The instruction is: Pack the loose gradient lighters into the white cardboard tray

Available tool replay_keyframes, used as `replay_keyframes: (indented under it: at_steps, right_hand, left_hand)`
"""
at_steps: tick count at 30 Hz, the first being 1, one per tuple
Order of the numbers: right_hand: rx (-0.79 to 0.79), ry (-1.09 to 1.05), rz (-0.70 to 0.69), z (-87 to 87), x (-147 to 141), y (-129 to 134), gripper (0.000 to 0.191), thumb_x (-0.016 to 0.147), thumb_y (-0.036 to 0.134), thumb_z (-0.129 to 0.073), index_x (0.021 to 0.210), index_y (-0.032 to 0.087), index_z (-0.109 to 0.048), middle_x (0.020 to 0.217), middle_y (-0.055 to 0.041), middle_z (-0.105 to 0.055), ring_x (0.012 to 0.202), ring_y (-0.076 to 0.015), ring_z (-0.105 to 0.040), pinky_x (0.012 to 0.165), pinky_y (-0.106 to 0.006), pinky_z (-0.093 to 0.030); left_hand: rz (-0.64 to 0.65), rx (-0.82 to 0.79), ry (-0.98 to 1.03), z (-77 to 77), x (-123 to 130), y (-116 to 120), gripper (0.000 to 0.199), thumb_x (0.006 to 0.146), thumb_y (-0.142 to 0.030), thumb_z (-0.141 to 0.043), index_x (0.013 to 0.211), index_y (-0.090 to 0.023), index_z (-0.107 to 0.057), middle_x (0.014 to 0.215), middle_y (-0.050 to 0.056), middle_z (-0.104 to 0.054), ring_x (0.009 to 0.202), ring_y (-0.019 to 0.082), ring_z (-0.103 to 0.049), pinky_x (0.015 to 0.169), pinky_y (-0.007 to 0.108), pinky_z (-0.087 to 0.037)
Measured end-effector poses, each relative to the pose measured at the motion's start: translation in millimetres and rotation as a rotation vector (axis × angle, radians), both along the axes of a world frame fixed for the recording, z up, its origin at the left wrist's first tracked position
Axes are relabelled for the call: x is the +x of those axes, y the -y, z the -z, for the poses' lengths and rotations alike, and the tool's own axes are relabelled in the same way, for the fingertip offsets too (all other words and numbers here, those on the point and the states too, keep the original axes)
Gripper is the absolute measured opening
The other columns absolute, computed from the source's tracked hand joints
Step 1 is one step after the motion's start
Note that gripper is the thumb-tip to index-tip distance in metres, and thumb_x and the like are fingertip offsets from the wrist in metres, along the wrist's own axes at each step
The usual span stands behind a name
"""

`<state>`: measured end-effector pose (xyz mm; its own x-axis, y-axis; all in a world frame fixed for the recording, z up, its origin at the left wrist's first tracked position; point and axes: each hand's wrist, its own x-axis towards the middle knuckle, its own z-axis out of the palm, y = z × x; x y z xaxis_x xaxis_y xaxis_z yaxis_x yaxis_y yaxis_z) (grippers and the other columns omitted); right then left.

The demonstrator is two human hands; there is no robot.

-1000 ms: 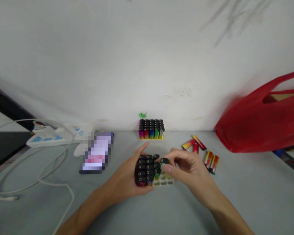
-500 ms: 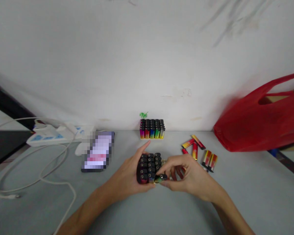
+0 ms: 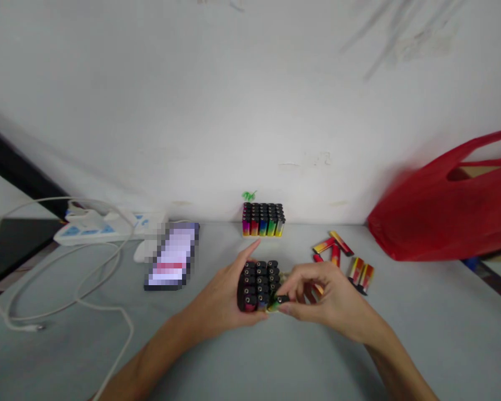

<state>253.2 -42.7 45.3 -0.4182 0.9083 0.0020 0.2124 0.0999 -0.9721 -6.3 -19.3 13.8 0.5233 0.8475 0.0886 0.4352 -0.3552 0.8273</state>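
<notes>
My left hand (image 3: 221, 298) is wrapped round the left side of a tray of lighters (image 3: 262, 281), its thumb along the far side and fingers at the near side. Black tops of the lighters stand in rows, facing up. At the tray's near right corner, my right hand (image 3: 317, 292) pinches a green lighter (image 3: 278, 301) between thumb and fingertips; the lighter tilts to the right. Part of the tray's pale right side shows behind those fingers. The lower ends of the lighters are mostly hidden by my hands.
A full block of coloured lighters (image 3: 263, 220) stands against the wall. Loose red-and-yellow lighters (image 3: 361, 274) lie to the right, before a red bag (image 3: 434, 217). On the left are a phone (image 3: 173, 256), a power strip (image 3: 104, 225) and a looping white cable (image 3: 104, 306).
The view has shifted slightly, so everything sits a little further right. My right hand still grips the green lighter at the tray's corner, and my left hand keeps its hold.
</notes>
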Motion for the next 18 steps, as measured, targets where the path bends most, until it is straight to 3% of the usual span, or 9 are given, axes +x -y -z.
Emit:
replay_keyframes:
  at_steps: [5, 8, 10, 12, 15, 18]
  right_hand:
    - [0.043, -0.028, 0.003, -3.3, -1.9, -0.8, 0.031, 0.089, 0.043, -0.091, 0.112, 0.024, -0.085, 0.076, 0.0006, -0.072, 0.067, -0.0154, -0.061, 0.063, -0.03, -0.043]
    - [0.103, 0.0, 0.173, -4.6, 5.7, -6.4, 0.033, 0.099, 0.054, -0.076, 0.111, 0.023, -0.079, 0.068, 0.0028, -0.064, 0.06, -0.0161, -0.056, 0.059, -0.031, -0.04]
    - [0.213, 0.25, 0.363, -2.9, 14.8, -11.9, 0.032, 0.104, 0.053, -0.065, 0.097, 0.023, -0.074, 0.065, 0.0019, -0.061, 0.059, -0.0177, -0.054, 0.059, -0.032, -0.036]
    - [0.297, 0.662, 0.476, -0.5, 24.0, -16.5, 0.027, 0.099, 0.048, -0.069, 0.086, 0.024, -0.071, 0.066, -0.0013, -0.066, 0.062, -0.021, -0.058, 0.061, -0.034, -0.03]
    - [0.268, 1.082, 0.429, 1.1, 31.5, -18.7, 0.029, 0.095, 0.048, -0.073, 0.076, 0.025, -0.071, 0.069, -0.0061, -0.072, 0.069, -0.0269, -0.066, 0.062, -0.035, -0.023]
    - [0.205, 1.145, 0.343, 0.7, 29.6, -16.8, 0.032, 0.096, 0.049, -0.073, 0.074, 0.025, -0.071, 0.071, -0.0074, -0.074, 0.073, -0.0291, -0.07, 0.062, -0.035, -0.023]
  left_hand:
    - [0.011, 0.005, 0.0, 0.3, 0.1, -0.4, 0.131, 0.077, -0.031, -0.098, 0.178, -0.031, -0.014, 0.144, 0.012, -0.069, 0.121, 0.033, -0.074, 0.102, 0.044, -0.059]
    - [0.015, 0.016, -0.008, 0.2, -0.1, -0.3, 0.13, 0.077, -0.028, -0.098, 0.178, -0.031, -0.016, 0.144, 0.011, -0.068, 0.118, 0.033, -0.075, 0.103, 0.044, -0.06]
    - [0.004, 0.019, -0.014, 0.5, -0.1, 0.2, 0.131, 0.076, -0.028, -0.099, 0.178, -0.031, -0.018, 0.144, 0.009, -0.068, 0.119, 0.033, -0.074, 0.106, 0.044, -0.059]
    - [-0.004, 0.021, -0.008, 1.3, 0.0, 0.7, 0.132, 0.074, -0.028, -0.1, 0.178, -0.032, -0.018, 0.145, 0.009, -0.068, 0.12, 0.033, -0.074, 0.107, 0.044, -0.059]
    - [-0.01, 0.014, -0.001, 2.1, 0.3, 1.1, 0.133, 0.074, -0.026, -0.099, 0.178, -0.033, -0.017, 0.146, 0.01, -0.066, 0.117, 0.03, -0.075, 0.106, 0.043, -0.059]
    - [-0.01, -0.001, -0.012, 1.7, 0.5, 0.9, 0.133, 0.075, -0.027, -0.1, 0.178, -0.034, -0.016, 0.146, 0.01, -0.066, 0.117, 0.03, -0.074, 0.106, 0.044, -0.058]
